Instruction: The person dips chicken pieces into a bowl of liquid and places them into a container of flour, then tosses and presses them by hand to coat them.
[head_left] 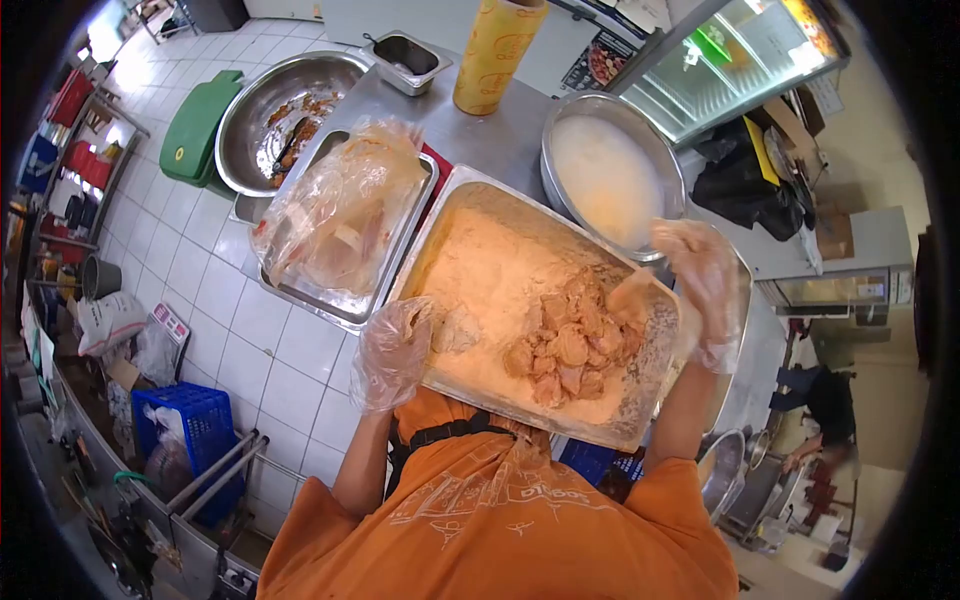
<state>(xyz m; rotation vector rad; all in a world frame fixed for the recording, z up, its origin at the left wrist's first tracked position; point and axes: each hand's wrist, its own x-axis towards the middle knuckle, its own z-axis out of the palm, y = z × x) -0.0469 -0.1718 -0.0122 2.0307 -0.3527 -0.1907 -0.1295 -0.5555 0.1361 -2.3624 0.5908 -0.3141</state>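
Note:
A metal tray (480, 290) of pale orange flour holds a heap of raw coated meat pieces (575, 340). My left hand (393, 352), in a clear plastic glove, is at the tray's left edge beside a floury lump; its fingers are curled, and what they hold, if anything, is hidden. My right hand (697, 262), gloved too, is over the tray's upper right corner, near the bowl's rim. Its fingers are bent, and their hold cannot be made out. Behind the tray stands a metal bowl (607, 175) of cloudy liquid.
Left of the flour tray, another tray (350, 312) bears a plastic bag (345, 205). Farther back are a large steel bowl (240, 135), a small metal container (407, 62) and a yellow roll (495, 60). A person (822, 405) is at the far right.

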